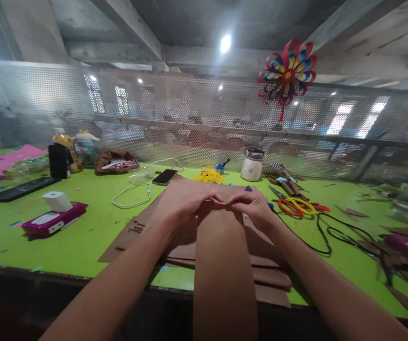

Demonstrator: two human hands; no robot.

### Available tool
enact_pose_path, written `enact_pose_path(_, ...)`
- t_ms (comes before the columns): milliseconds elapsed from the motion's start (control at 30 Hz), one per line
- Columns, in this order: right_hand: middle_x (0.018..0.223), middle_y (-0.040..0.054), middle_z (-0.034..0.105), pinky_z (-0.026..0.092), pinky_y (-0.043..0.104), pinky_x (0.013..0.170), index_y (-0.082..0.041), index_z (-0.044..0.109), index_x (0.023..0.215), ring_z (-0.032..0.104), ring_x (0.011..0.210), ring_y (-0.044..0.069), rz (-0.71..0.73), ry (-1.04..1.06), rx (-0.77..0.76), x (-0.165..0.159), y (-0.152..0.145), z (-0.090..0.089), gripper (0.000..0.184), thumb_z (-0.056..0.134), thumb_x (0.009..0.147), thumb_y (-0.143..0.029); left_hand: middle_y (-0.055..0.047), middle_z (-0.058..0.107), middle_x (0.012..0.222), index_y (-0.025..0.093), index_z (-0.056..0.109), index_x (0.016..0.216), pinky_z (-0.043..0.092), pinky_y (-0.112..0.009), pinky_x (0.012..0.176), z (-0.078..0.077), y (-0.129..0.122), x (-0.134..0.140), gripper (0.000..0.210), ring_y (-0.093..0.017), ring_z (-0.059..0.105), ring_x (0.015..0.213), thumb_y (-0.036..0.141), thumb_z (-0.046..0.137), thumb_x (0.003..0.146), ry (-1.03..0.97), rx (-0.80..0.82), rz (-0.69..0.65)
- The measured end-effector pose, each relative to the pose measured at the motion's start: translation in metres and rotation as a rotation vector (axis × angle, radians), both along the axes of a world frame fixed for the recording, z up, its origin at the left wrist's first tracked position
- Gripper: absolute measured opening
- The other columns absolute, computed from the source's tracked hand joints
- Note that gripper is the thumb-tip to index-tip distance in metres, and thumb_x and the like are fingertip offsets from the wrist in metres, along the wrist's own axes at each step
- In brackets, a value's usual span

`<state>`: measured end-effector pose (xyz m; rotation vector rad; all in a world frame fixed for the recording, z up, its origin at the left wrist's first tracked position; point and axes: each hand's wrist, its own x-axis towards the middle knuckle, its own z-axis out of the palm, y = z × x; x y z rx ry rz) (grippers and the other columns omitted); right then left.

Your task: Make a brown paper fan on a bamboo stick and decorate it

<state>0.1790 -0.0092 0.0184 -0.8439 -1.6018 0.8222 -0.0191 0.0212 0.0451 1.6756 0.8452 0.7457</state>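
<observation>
A long strip of brown paper [221, 265] runs from the bottom of the view up to both hands. My left hand [198, 206] pinches its far end from the left, and my right hand [251, 206] pinches the same end from the right. The fingertips nearly meet at the middle of that edge. Under the hands lie more brown paper sheets [185, 189], overlapping and reaching the front edge of the green table [97, 237]. The strip hides part of these sheets.
Scissors with red and yellow handles [298, 207] lie to the right, near a black cable [326, 237] and paper scraps. Behind stand a white bottle [252, 166], yellow shredded paper [209, 175] and a phone [165, 177]. A purple power strip [54, 221] sits on the left.
</observation>
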Motion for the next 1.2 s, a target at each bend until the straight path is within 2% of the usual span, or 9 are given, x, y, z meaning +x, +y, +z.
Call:
enact_pose_path(100,0.07,0.0008,0.068,0.049,0.029,0.068,-0.022,0.074,0.071,0.059,0.067,0.014,0.016,-0.026,0.024,-0.001,-0.003,0.003,0.006,0.069,0.068,-0.018,0.002,0.05,0.059,0.017,0.063,0.069,0.024,-0.024,0.05,-0.002,-0.001,-0.002,0.026,-0.009,0.036,0.053,0.041,0.057,0.077,0.027,0.025,-0.138)
enact_pose_path(200,0.069,0.0006,0.067,0.05,0.029,0.066,-0.021,0.073,0.071,0.059,0.064,0.013,0.036,-0.015,0.026,-0.002,-0.005,0.005,0.005,0.071,0.068,-0.018,0.002,0.048,0.058,0.017,0.063,0.07,0.024,-0.024,0.051,-0.004,-0.001,-0.004,0.026,-0.009,0.035,0.053,0.042,0.06,0.076,0.022,-0.045,-0.228)
enact_pose_path(367,0.073,0.0019,0.068,0.051,0.029,0.069,-0.02,0.074,0.073,0.06,0.068,0.014,0.076,-0.021,0.009,0.0,-0.003,0.005,0.006,0.073,0.068,-0.021,0.002,0.052,0.062,0.016,0.062,0.07,0.026,-0.024,0.054,-0.004,0.0,-0.004,0.024,-0.009,0.039,0.056,0.04,0.063,0.073,0.012,-0.086,-0.182)
enact_pose_path(533,0.075,0.0027,0.067,0.052,0.029,0.067,-0.02,0.074,0.07,0.061,0.068,0.014,0.152,0.006,-0.049,0.005,-0.001,0.006,0.006,0.075,0.066,-0.023,0.002,0.049,0.058,0.016,0.062,0.07,0.023,-0.025,0.053,-0.002,-0.003,-0.003,0.027,-0.009,0.037,0.054,0.043,0.066,0.07,0.043,-0.098,-0.164)
enact_pose_path(733,0.075,0.0025,0.066,0.049,0.027,0.067,-0.019,0.074,0.069,0.061,0.067,0.012,0.199,-0.027,-0.067,0.009,-0.001,0.01,0.002,0.072,0.068,-0.02,0.004,0.042,0.055,0.017,0.056,0.062,0.021,-0.026,0.053,0.002,-0.007,-0.003,0.028,-0.009,0.032,0.052,0.042,0.063,0.072,0.09,-0.007,-0.168)
enact_pose_path(867,0.081,0.0043,0.067,0.048,0.03,0.071,-0.018,0.074,0.076,0.061,0.073,0.015,0.233,-0.055,-0.114,0.016,-0.002,0.014,0.01,0.07,0.068,-0.023,0.004,0.041,0.055,0.018,0.055,0.063,0.023,-0.026,0.052,0.002,-0.006,-0.002,0.027,-0.009,0.033,0.052,0.041,0.059,0.075,0.099,0.04,-0.165)
enact_pose_path(967,0.087,0.0047,0.068,0.046,0.031,0.074,-0.02,0.071,0.095,0.06,0.083,0.017,0.258,-0.03,-0.175,0.018,-0.007,0.02,0.028,0.069,0.067,-0.024,0.004,0.043,0.053,0.018,0.052,0.061,0.024,-0.025,0.05,0.004,-0.008,-0.002,0.029,-0.009,0.035,0.05,0.042,0.058,0.076,0.142,0.069,-0.148)
enact_pose_path(1067,0.09,0.0042,0.066,0.044,0.029,0.071,-0.021,0.067,0.102,0.057,0.082,0.016,0.214,-0.102,-0.205,0.011,-0.011,0.022,0.031,0.067,0.071,-0.028,0.004,0.044,0.051,0.018,0.05,0.059,0.026,-0.024,0.048,0.007,-0.012,0.0,0.032,-0.009,0.038,0.047,0.044,0.055,0.078,0.195,0.088,-0.126)
enact_pose_path(1200,0.072,0.0025,0.062,0.039,0.025,0.059,-0.016,0.067,0.078,0.05,0.063,0.012,0.04,-0.228,-0.188,-0.001,-0.009,0.012,0.023,0.067,0.075,-0.039,0.004,0.046,0.051,0.018,0.052,0.063,0.028,-0.023,0.046,0.009,-0.015,0.002,0.032,-0.009,0.04,0.045,0.046,0.054,0.077,0.243,0.102,-0.087)
